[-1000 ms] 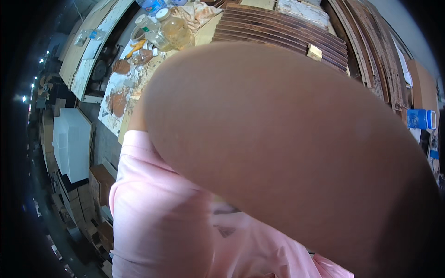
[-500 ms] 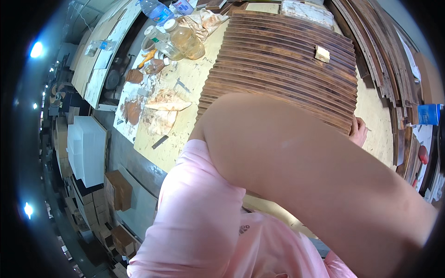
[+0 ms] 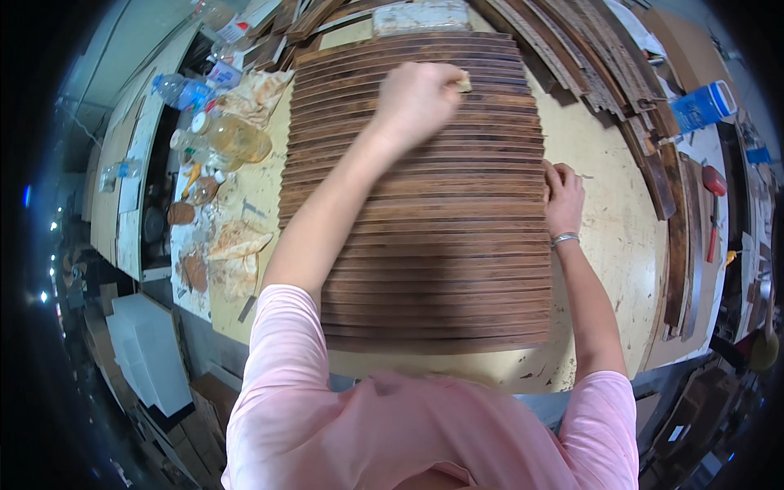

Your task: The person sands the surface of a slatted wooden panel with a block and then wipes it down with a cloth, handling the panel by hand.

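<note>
Dark brown wooden strips (image 3: pixel 425 204) lie side by side in a ribbed panel across the table. Over their far part is my left hand (image 3: pixel 416 102), fingers closed on a small cream block that looks like a piece of sponge (image 3: pixel 464 82); most of it is hidden by the fingers. At the panel's right side, my right hand (image 3: pixel 564 198) has its fingers bent around the ends of the strips, with the palm beside them.
Plastic bottles (image 3: pixel 233 139) and stained cloths (image 3: pixel 237 249) stand and lie on the left. Long boards (image 3: pixel 572 49) are stacked at the far right, near a blue container (image 3: pixel 701 106). A white slab (image 3: pixel 420 16) sits beyond the panel on the pale tabletop (image 3: pixel 608 220).
My left arm, earlier raised across the view, has reached forward, and its hand has taken hold of the sponge piece that lay on the strips. My right hand stays at the right edge.
</note>
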Motion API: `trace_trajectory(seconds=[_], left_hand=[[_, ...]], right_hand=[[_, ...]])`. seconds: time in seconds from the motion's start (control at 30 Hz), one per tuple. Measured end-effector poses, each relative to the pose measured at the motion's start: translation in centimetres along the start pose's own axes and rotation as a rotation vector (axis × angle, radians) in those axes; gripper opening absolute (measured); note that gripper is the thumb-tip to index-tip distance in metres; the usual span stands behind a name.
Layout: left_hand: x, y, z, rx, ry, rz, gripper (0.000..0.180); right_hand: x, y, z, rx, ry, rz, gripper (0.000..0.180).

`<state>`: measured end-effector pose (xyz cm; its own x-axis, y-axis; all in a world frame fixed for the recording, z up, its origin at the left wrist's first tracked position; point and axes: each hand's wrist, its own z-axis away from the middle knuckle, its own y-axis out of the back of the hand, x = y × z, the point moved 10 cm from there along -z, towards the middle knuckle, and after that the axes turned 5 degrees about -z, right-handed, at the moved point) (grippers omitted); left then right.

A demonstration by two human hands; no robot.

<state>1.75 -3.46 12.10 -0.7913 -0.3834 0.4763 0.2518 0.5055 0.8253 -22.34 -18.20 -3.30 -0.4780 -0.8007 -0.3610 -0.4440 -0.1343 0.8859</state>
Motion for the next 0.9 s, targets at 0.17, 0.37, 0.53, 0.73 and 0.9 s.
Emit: trace_trajectory(seconds=[0.17,0.37,0.53,0.73,0.9], left_hand=[[-4.8,-4.5,-3.1,0.067,-0.091,-0.171,0.029],[-5.2,-8.0,-3.7,0.004,-0.206,-0.140,0.034],[-2.0,-7.5,-5.4,0.233,-0.307,-0.099,0.034],[4.7,-13.9,-10.0,0.127,-0.406,-0.042,0.028],[0.8,-13.2,-8.5,0.058,-0.417,-0.209,0.032]], right_hand=[[0.0,-0.2,-0.1,-0.007,-0.023,-0.025,0.049],[0.1,-0.3,0.2,-0.022,-0.036,-0.020,0.050],[0.1,0.0,0.3,-0.025,-0.051,-0.037,0.051],[-0.5,0.0,-0.2,-0.038,-0.040,-0.072,0.051],[0.0,0.3,0.4,-0.014,-0.040,-0.071,0.049]])
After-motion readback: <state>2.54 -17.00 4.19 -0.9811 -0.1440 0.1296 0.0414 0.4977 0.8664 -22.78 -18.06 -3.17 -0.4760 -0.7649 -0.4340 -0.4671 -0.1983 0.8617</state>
